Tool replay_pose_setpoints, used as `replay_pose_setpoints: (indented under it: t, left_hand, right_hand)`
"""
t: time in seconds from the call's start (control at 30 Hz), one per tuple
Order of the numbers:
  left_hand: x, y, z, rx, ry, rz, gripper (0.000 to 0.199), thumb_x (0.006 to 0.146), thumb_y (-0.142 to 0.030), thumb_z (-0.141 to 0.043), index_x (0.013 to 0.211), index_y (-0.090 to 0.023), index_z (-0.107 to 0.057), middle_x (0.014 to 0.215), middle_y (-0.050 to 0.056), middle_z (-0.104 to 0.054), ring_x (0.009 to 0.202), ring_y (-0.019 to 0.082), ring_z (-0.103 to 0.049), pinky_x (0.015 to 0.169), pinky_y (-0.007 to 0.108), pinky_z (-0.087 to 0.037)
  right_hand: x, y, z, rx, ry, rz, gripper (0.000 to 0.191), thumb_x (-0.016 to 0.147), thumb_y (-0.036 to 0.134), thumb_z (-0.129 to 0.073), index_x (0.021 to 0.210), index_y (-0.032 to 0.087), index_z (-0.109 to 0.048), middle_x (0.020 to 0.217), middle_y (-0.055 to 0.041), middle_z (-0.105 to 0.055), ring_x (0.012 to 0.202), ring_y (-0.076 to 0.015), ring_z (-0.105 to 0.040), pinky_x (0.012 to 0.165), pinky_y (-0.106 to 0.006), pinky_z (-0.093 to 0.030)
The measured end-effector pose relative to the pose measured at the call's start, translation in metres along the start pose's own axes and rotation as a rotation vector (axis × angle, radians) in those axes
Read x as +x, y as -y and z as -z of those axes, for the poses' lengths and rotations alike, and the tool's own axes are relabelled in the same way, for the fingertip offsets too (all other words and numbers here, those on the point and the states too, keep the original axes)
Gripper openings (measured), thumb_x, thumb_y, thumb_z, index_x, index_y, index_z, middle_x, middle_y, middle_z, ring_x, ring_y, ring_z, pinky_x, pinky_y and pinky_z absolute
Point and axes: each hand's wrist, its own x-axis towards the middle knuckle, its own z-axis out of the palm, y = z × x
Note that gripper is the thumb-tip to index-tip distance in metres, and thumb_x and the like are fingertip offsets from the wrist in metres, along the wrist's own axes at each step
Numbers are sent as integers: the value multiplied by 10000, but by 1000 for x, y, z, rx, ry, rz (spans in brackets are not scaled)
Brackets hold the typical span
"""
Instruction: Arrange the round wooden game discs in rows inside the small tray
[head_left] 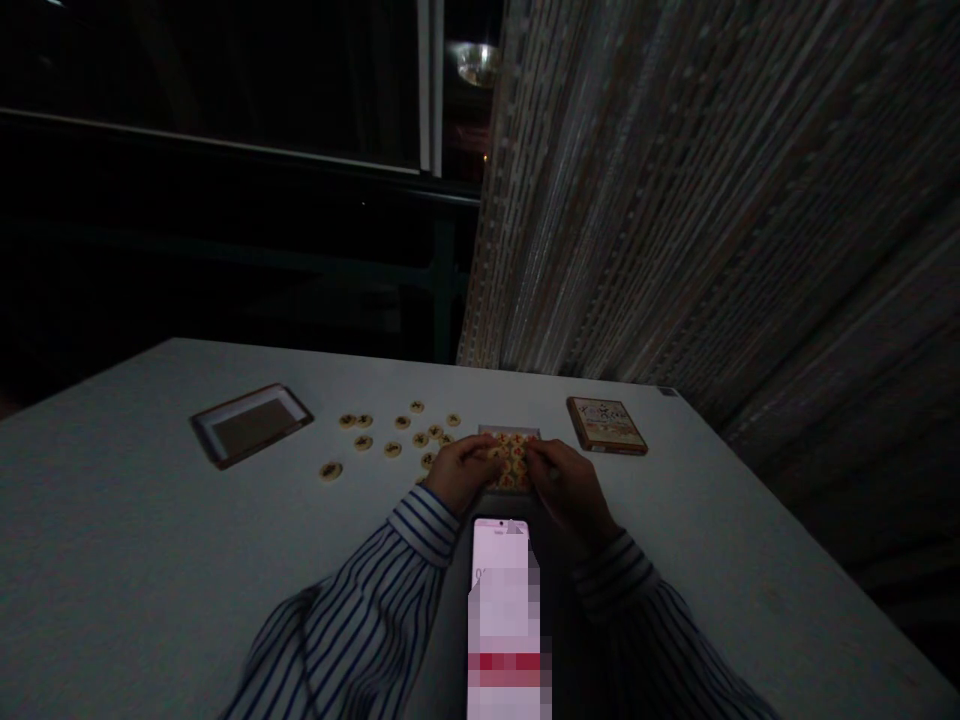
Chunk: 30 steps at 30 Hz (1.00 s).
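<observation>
The fingers of the left hand [459, 476] and right hand [571, 488] bend onto red-marked discs [508, 467] packed in a small tray [510, 431]; whether they grip one, I cannot tell. A phone [499, 565] lies just nearer the person. Dark-marked discs [393, 450] and a shallow open box [223, 435] lie leftward, a printed box [606, 425] rightward, on the white table [150, 520].

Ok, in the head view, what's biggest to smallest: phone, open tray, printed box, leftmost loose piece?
1. Phone, though it's nearest the camera
2. Open tray
3. Printed box
4. Leftmost loose piece
</observation>
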Motion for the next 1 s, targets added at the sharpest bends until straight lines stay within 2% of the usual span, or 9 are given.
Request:
replay_pose_setpoints:
  t: [0.13,0.3,0.47,0.63,0.83,1.0]
  left_hand:
    - [-2,3,-1,6,-4,2,283,505,-257,-747,740,-132,-652,539,-22,-601,483,80,-518,491,205,-436]
    - [-3,7,-1,20,-5,-8,227,554,-259,-719,743,-141,-678,608,13,-655,547,111,-561,537,230,-466]
    - [-1,12,0,108,-12,-61,192,616,-270,-663,760,-150,-705,687,27,-687,619,138,-595,591,251,-491]
    - [-4,10,-1,172,21,-102,191,681,-304,-596,746,-166,-710,640,11,-670,602,140,-595,545,236,-479]
    - [-7,5,-4,125,-8,-57,132,639,-266,-633,707,-166,-686,638,13,-668,579,138,-596,542,243,-495]
    - [-6,10,-3,135,-17,-52,174,624,-310,-644,684,-147,-655,574,6,-637,518,118,-571,502,229,-482]
  right_hand:
    - [1,-3,-7,-64,30,32,202,845,241,-427,873,179,-618,793,-57,-647,748,-160,-575,686,-284,-424]
    - [-6,-5,-15,-114,129,81,201,858,289,-433,881,209,-616,820,-34,-657,772,-158,-562,686,-284,-370]
    - [-10,-4,-12,-88,153,91,224,864,316,-431,964,210,-601,887,-43,-652,807,-163,-550,703,-286,-362]
    - [-11,-4,-11,-52,175,90,275,867,377,-425,1009,202,-582,921,-56,-642,849,-173,-543,726,-294,-355]
    - [-13,-4,-12,-61,174,113,297,859,404,-441,1033,205,-575,918,-54,-639,838,-175,-540,714,-295,-348]
    - [-13,-4,-11,-45,178,144,296,861,407,-442,1036,207,-571,912,-45,-642,825,-168,-551,700,-294,-347]
